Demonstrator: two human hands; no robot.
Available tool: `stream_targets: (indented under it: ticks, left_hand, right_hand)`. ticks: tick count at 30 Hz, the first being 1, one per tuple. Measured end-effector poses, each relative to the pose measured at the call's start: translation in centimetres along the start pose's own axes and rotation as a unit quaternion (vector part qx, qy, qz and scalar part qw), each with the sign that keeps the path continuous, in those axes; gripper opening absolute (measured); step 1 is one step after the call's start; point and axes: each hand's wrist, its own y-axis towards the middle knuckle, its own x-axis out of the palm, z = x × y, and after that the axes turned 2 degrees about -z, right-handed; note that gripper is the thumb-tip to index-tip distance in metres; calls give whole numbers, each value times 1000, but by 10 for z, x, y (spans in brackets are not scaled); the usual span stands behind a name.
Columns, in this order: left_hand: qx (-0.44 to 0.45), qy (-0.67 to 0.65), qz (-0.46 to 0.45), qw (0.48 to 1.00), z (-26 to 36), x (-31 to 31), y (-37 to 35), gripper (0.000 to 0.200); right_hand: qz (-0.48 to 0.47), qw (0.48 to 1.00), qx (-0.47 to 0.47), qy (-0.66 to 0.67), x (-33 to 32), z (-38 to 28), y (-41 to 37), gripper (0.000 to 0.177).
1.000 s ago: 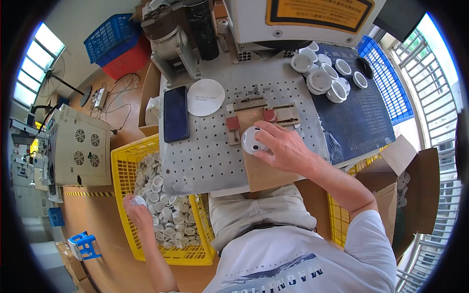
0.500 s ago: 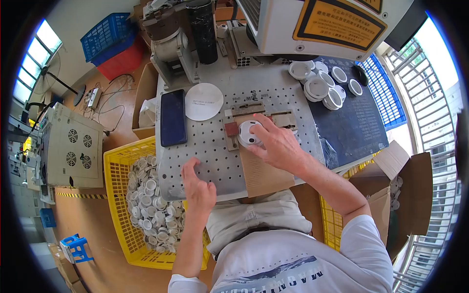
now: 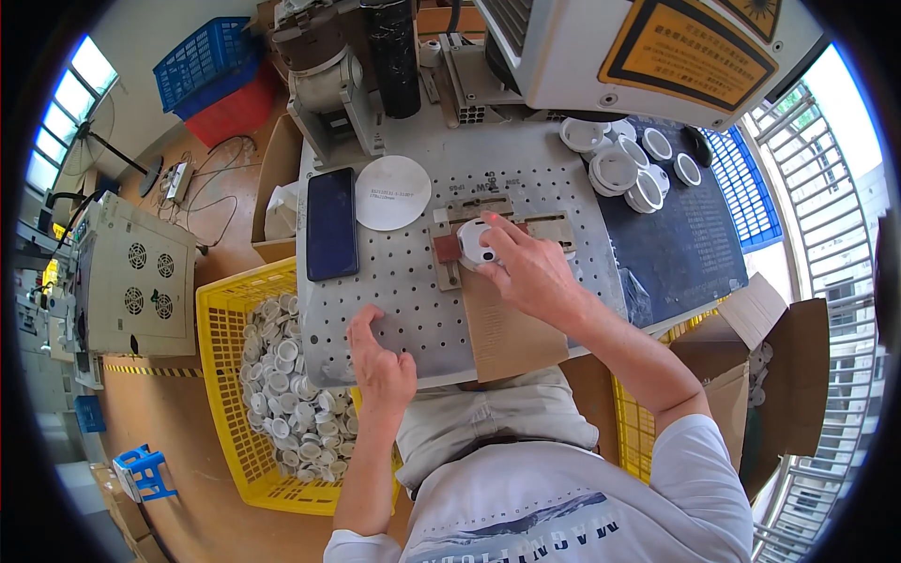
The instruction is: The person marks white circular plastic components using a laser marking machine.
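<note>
My right hand [image 3: 540, 277] has its thumb and fingers closed around a white round plastic part with dark holes [image 3: 474, 248]. The part sits at a metal fixture [image 3: 442, 270], beside a reddish-brown block [image 3: 447, 249]. A small red light spot shows near the part's far edge, by my fingertips. Under my right hand, a cardboard strip [image 3: 511, 333] runs from the fixture over the table's front edge. My left hand [image 3: 383, 368] is at the front edge of the perforated metal table [image 3: 422, 324], thumb and fingers apart, holding nothing.
A phone [image 3: 332, 225] and a white disc [image 3: 393, 193] lie on the table's left side. White ring parts [image 3: 616, 170] are piled on a dark mat [image 3: 671, 239]. A machine head [image 3: 572, 70] overhangs the back right. A yellow basket [image 3: 218, 403] at left holds many white parts.
My right hand and the white part have moved slightly away from me, against the fixture. A red light spot now shows by the fingertips. The left hand stays put; the view has shifted a little.
</note>
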Motion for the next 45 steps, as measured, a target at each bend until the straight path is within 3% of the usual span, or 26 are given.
stream_targets:
  ticks: [6, 8, 12, 14, 16, 18, 20, 24, 27, 28, 29, 30, 32, 36, 37, 38, 39, 40, 42, 43, 45]
  left_hand:
    - [-5, -6, 8, 1000, 1, 1, -1, 13]
    - [7, -15, 16, 1000, 1, -1, -1, 13]
    - [-8, -15, 15, 1000, -3, 3, -4, 12]
    - [-21, -8, 9, 1000, -3, 4, -4, 11]
    - [-33, 10, 7, 999, -1, 5, -2, 11]
    - [-17, 13, 10, 1000, 0, 3, -2, 11]
    - [-18, 20, 8, 1000, 3, 1, -2, 11]
    - [-14, 4, 5, 1000, 4, 0, 0, 11]
    - [-48, 2, 1, 999, -1, 3, 3, 9]
    - [-47, 4, -3, 999, 1, 5, 9, 9]
    - [-5, 15, -4, 1000, 11, 8, 23, 9]
    - [37, 24, -1, 999, 21, 13, 41, 8]
    - [92, 26, -25, 995, 45, 27, 77, 9]
    - [164, 88, -78, 980, 68, 88, 123, 12]
    - [182, 127, -115, 968, 70, 101, 125, 13]
    - [186, 122, -114, 968, 80, 100, 127, 13]
    - [170, 142, -176, 959, 89, 96, 127, 13]
    - [152, 161, -240, 945, 95, 94, 123, 13]
    - [178, 133, -207, 953, 95, 92, 93, 13]
    - [200, 108, -173, 958, 93, 89, 74, 13]
    - [197, 85, -149, 965, 84, 66, 47, 9]
  right_hand:
    - [104, 994, 8, -43, 14, -5, -5, 36]
    - [155, 987, -32, 4, 9, -3, -10, 34]
    - [185, 982, -11, 46, -11, 35, -31, 33]
    - [266, 955, 128, 2, -40, 73, -38, 34]
    - [342, 917, 174, -111, -68, 107, -44, 36]
    - [316, 903, 235, -171, -87, 131, -51, 31]
    - [248, 934, 230, -114, -92, 168, -61, 23]
    - [289, 940, 140, -115, -101, 157, -77, 18]
    - [293, 942, 157, -48, -103, 117, -90, 17]
    - [259, 937, 192, 131, -98, 105, -94, 19]
    - [217, 901, 220, 305, -93, 96, -98, 21]
    - [218, 900, 221, 304, -87, 89, -100, 21]
    - [73, 766, 298, 565, -76, 82, -102, 25]
    - [101, 819, 307, 475, -66, 87, -103, 27]
    - [156, 901, 254, 315, -66, 85, -105, 32]
    - [204, 949, 192, 143, -67, 81, -105, 37]
    - [156, 959, 208, 116, -74, 72, -107, 48]
    - [157, 958, 211, 113, -73, 67, -110, 48]
    - [103, 988, 112, 41, -67, 56, -113, 53]
    - [37, 990, 134, 36, -71, 49, -111, 58]
    - [19, 993, 111, 45, -66, 51, -107, 60]
